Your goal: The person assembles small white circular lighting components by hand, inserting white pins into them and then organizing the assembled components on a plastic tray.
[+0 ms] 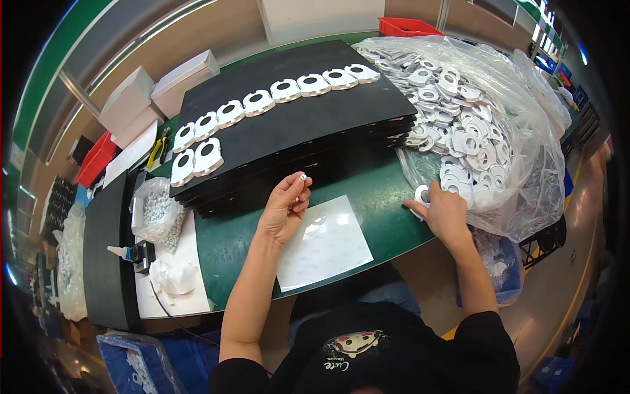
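Observation:
My left hand (pixel 282 213) is raised in front of the black stack, its fingertips pinching a small white round cap (pixel 303 177). At the right, my right hand (pixel 449 217) grips a flat white plastic piece with a round hole (pixel 417 199), next to the mouth of a clear plastic bag (pixel 548 154). That bag holds a heap of similar white pieces (pixel 469 141). On the stack of black boards (pixel 315 134), more such pieces (pixel 285 90) stand in a long row, with two others (pixel 209 155) in front at the left end.
A sheet (pixel 325 246) lies on the green table (pixel 387 213) between my forearms. To the left are a bag of small white caps (pixel 157 209), yellow-handled pliers (pixel 158 150) and a small bottle (pixel 120 252). White boxes (pixel 186 82) and red bins (pixel 408 27) stand farther back.

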Available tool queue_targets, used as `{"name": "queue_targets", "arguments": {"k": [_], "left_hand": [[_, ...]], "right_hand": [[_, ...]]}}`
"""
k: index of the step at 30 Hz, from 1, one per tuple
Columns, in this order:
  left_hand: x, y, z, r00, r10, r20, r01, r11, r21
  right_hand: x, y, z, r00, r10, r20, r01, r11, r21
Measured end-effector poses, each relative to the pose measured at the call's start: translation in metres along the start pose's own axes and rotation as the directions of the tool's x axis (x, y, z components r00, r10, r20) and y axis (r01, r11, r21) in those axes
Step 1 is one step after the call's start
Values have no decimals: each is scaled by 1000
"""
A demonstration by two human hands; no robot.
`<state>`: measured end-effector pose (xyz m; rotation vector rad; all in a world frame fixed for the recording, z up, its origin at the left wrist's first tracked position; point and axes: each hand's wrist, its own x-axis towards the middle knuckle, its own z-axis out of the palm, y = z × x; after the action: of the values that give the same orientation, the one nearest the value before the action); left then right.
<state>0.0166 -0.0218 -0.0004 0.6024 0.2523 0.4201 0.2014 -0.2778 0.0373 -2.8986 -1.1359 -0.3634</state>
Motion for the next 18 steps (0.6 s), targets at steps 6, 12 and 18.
{"name": "queue_targets", "arguments": {"k": [6, 12, 18], "left_hand": [[-2, 9, -6, 998, -11, 63, 10, 1000, 5], [-3, 14, -10, 998, -5, 62, 5, 1000, 3], [-1, 15, -12, 998, -2, 64, 4, 999, -39]], "right_hand": [[11, 3, -31, 938, -279, 207, 248, 955, 163], [15, -30, -67, 927, -371, 61, 311, 848, 430], [16, -104, 4, 956, -289, -58, 94, 112, 989]]}}
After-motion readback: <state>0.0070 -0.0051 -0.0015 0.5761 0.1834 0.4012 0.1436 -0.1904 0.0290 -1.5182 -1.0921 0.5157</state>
